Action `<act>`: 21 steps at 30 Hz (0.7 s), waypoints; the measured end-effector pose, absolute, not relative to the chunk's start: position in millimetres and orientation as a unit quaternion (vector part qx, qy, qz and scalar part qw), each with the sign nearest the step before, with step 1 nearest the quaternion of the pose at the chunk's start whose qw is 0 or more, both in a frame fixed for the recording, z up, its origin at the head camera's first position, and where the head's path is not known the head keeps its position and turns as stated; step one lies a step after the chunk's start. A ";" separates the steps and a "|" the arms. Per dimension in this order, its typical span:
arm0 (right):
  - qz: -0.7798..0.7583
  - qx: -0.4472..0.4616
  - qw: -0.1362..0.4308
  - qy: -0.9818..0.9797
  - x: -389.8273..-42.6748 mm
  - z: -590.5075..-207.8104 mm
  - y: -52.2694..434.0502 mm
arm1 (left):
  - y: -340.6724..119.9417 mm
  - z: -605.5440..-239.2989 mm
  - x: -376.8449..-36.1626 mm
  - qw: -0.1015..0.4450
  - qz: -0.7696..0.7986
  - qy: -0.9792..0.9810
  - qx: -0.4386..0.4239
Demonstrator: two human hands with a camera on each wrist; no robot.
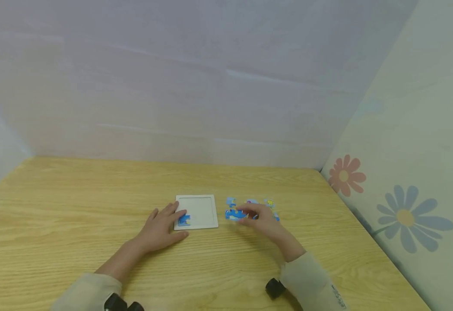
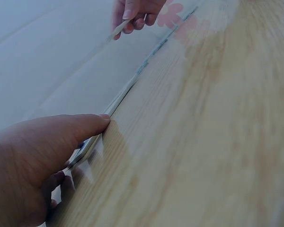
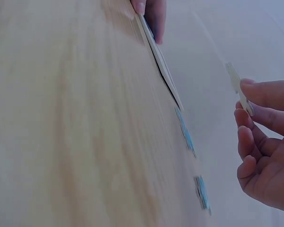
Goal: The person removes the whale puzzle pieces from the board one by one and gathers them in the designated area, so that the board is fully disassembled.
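A white puzzle tray (image 1: 197, 227) lies flat on the table, with one blue puzzle piece (image 1: 184, 220) in its near left corner. My left hand (image 1: 160, 231) rests at the tray's left side, fingers spread over its edge; the thumb touches the near edge, as the left wrist view also shows. To the right of the tray, my right hand (image 1: 263, 221) pinches a flat jigsaw piece (image 3: 239, 87) between thumb and fingers, raised off the table. Its blue printed face shows in the head view; the wrist views show it nearly edge-on.
Several loose puzzle pieces lie right of the tray, among them a blue one (image 1: 231, 201) and one with a yellow sun (image 1: 270, 202); my right hand partly covers others. A pale wall (image 1: 172, 108) stands behind the wooden table (image 1: 74, 203), and a flower-printed wall (image 1: 413, 129) at right.
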State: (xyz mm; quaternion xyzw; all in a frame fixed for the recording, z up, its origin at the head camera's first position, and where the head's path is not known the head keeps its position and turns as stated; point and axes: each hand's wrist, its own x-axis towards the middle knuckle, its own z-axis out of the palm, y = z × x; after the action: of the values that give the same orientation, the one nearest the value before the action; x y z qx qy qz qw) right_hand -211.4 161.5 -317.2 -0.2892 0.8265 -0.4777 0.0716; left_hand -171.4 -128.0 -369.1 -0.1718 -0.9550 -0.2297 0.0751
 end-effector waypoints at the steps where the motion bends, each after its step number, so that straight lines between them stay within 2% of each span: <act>1: -0.478 -0.286 0.070 0.828 -213.5 -319.9 166.2 | -127.8 -368.2 -171.1 0.075 -0.231 -0.955 -0.172; 10: -0.463 -0.274 0.066 0.841 -213.1 -321.3 196.1 | -127.6 -366.3 -171.4 0.079 -0.232 -0.954 -0.173; 21: -0.468 -0.266 0.075 0.839 -225.2 -355.0 224.2 | -127.3 -367.3 -171.5 0.075 -0.248 -0.951 -0.170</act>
State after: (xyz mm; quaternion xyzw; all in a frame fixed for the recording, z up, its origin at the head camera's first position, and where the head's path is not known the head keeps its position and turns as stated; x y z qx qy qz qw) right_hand -225.2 224.2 -355.0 -0.2663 0.8393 -0.4681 0.0746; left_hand -171.5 -127.3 -367.3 -0.1702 -0.9507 -0.2484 0.0748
